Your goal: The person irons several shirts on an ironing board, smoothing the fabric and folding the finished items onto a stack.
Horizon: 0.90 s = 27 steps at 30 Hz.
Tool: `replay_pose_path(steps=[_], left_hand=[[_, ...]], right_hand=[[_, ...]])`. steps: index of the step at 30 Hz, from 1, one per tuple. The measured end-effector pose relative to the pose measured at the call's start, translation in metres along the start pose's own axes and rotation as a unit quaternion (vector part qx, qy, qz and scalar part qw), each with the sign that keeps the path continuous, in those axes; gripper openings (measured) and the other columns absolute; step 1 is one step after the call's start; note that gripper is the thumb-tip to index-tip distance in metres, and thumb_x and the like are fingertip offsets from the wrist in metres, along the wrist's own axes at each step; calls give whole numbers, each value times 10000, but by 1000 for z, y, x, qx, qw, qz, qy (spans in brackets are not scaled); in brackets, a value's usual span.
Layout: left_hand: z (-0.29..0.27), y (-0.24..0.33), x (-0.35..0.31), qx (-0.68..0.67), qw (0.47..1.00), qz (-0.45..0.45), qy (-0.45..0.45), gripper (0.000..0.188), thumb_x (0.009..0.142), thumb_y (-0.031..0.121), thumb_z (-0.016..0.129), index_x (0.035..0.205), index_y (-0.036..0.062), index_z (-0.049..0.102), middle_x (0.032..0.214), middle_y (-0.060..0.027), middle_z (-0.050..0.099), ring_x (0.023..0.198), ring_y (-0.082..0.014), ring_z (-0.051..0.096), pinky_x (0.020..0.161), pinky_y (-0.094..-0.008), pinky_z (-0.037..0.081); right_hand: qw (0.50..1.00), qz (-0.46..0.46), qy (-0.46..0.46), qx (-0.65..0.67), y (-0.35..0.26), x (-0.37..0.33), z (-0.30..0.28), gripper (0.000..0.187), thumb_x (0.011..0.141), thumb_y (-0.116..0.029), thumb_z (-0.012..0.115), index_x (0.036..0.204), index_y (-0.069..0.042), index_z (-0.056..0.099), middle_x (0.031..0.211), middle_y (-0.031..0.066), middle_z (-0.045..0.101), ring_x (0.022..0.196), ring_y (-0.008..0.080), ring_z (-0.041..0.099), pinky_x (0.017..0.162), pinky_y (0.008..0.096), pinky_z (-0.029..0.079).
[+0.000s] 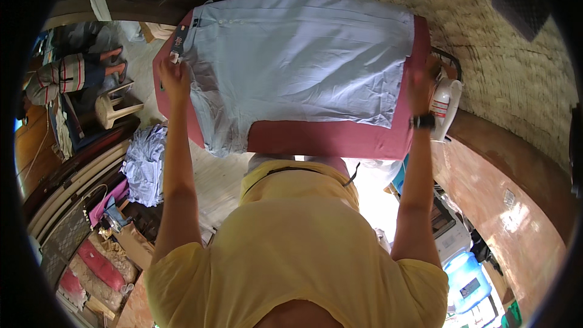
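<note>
A light blue buttoned shirt (303, 61) lies spread across a dark red padded ironing board (316, 138) in front of me. Its right part is fairly smooth, while the cloth at the lower left is crumpled and hangs over the board's near edge. My left hand (175, 79) is at the shirt's left end, fingers closed on its edge beside a dark tag (179, 40) with a small white label. At the board's right end, my right hand (420, 88) is smeared by motion. It is close to a white iron (447, 106); whether it touches the iron is unclear.
A pile of light blue clothes (146, 167) sits at the left, below a beige plastic stool (115, 106). Another person's legs (112, 64) show at the far left. A rough wall (504, 79) runs along the right. A blue water container (466, 282) stands at the lower right.
</note>
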State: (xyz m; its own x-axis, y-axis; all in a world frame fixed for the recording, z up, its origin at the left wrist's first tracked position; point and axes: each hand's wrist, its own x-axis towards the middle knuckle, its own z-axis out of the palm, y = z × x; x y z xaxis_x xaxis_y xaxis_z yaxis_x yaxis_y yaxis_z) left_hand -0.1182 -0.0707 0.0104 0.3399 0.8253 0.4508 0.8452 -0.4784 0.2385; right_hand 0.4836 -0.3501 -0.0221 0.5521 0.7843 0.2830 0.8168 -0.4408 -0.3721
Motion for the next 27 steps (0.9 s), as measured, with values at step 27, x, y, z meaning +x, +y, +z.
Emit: replay_pose_path(steps=[27], left_hand=[[-39,77,-165,-137,925,-353,-28,291,860,185,713,922,-13,508,673,-251,588,649,-446,599,607,-474,453]], right_hand=[[891,321,-113,300,45,-205,-13,309,833,-45,684,1003,-10,428,866,156,566,582,239,628,495,358,559]])
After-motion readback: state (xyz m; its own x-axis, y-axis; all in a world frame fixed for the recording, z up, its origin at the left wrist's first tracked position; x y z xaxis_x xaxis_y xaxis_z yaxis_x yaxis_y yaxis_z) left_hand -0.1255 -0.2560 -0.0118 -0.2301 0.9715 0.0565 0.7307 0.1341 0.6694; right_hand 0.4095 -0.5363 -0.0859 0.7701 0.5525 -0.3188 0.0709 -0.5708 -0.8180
